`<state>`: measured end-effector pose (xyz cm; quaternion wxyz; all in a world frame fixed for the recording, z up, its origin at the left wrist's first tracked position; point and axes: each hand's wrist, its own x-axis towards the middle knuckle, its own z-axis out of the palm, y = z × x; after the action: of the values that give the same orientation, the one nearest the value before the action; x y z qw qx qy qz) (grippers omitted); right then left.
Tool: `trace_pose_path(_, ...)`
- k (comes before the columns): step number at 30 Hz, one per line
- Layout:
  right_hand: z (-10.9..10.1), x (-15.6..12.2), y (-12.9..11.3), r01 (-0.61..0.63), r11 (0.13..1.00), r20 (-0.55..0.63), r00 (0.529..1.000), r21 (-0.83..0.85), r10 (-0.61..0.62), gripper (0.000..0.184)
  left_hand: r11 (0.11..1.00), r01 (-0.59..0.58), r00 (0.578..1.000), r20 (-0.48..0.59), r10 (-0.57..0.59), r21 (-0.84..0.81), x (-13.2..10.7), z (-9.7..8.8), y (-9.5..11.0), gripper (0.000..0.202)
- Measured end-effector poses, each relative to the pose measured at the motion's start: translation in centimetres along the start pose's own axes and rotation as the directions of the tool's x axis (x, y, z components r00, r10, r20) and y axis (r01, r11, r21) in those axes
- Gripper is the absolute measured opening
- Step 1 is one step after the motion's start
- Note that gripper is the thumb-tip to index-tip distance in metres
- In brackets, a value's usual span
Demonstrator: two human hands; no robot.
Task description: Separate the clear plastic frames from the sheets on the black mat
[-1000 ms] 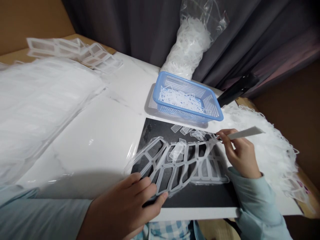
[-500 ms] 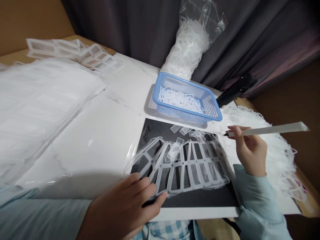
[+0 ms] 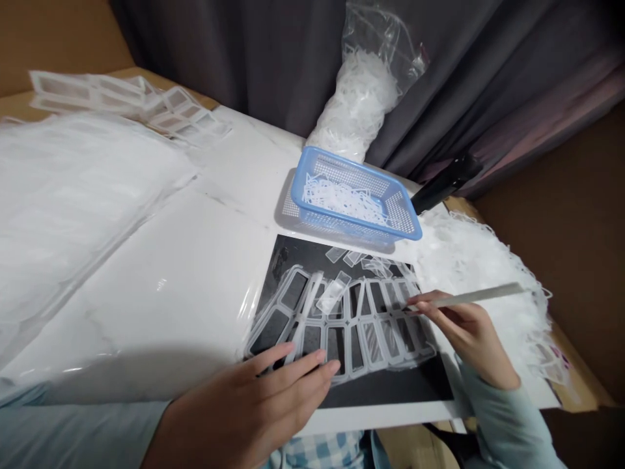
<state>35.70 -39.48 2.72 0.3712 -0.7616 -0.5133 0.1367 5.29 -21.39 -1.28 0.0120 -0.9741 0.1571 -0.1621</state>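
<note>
Clear plastic frame (image 3: 347, 324) lies under my left hand (image 3: 254, 404), on a black mat (image 3: 385, 392) near the front edge of the worktop. My left hand is open and flat, and its fingers press on the frame from the near side, so this grip holds nothing, it only keeps the frame down. My right hand (image 3: 469, 339) is closed in a pinch on a thin white strip (image 3: 473, 296), and the tip of the strip touches the right part of the frame.

The frame has many rectangular windows in rows, with narrow ribs between them. I think it is light and a little stiff, but the ribs can bend and perhaps tear, and on the mat it may slide. It is best to take hold at the thicker outer edge, not at a thin rib. One small clear piece (image 3: 332, 293) lies on top of the frame, and more small clear pieces (image 3: 336, 255) lie just beyond it.

Farther away is a blue plastic basket (image 3: 356, 228) with white plastic scraps (image 3: 336, 198) inside. A loose pile of white scraps (image 3: 469, 267) is on the right. At far left, more frames (image 3: 122, 98) lie beside a big plastic-wrapped stack (image 3: 88, 215).
</note>
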Motion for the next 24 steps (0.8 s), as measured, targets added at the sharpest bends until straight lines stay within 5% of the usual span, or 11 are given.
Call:
trace_pose_path(3, 1.2, -1.2, 1.3, 0.005, 1.0, -0.174, 0.985, 0.007, -0.003, 0.016, 0.997, 0.011, 0.999, 0.051, -0.007, -0.079, 0.1, 0.1, -0.5, 0.051)
trace_pose_path(7, 2.4, -1.8, 2.4, 0.001, 1.0, -0.246, 0.969, 0.003, -0.001, 0.019, 0.99, 0.028, 0.997, 0.072, -0.018, -0.139, 0.1, 0.3, -0.6, 0.054)
trace_pose_path(16, 2.7, -1.8, 2.5, 0.056, 0.997, -0.212, 0.975, -0.049, -0.065, 0.015, 0.989, 0.036, 0.997, 0.074, -0.026, -0.145, -0.3, 0.4, -0.4, 0.052)
trace_pose_path(24, 2.1, -2.7, 2.0, 0.275, 0.95, -0.036, 0.958, -0.15, -0.283, 0.025, 0.993, 0.022, 0.997, 0.081, -0.012, -0.118, -0.2, 0.5, -0.3, 0.049)
